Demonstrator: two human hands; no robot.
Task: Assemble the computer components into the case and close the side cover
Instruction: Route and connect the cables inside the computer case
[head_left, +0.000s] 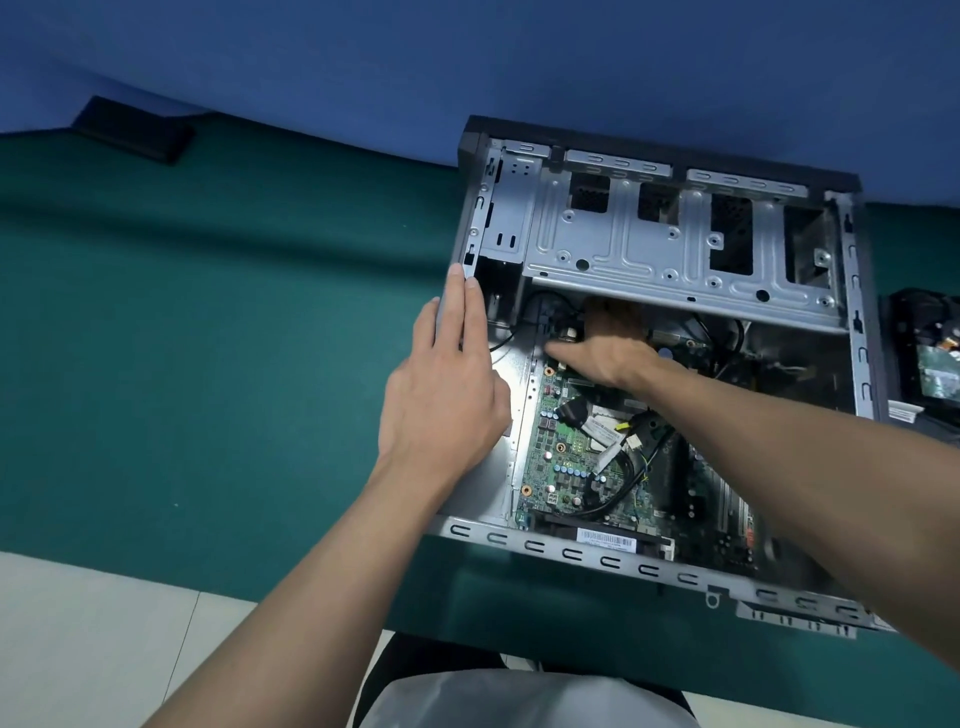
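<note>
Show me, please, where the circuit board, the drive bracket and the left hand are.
circuit board (540, 467): head view, green surface.
drive bracket (623, 249): head view, flat top plate.
left hand (441, 400): head view, back of hand.

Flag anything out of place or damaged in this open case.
No damage shows. Loose cables sprawl across the motherboard, one white connector apparently unplugged, and a drive lies outside the case on its right.

One head-worn camera looks forward and steeply down from close above; the open case (613, 234) spreads right of the left hand's (441, 400) fingers (460, 306).
</note>
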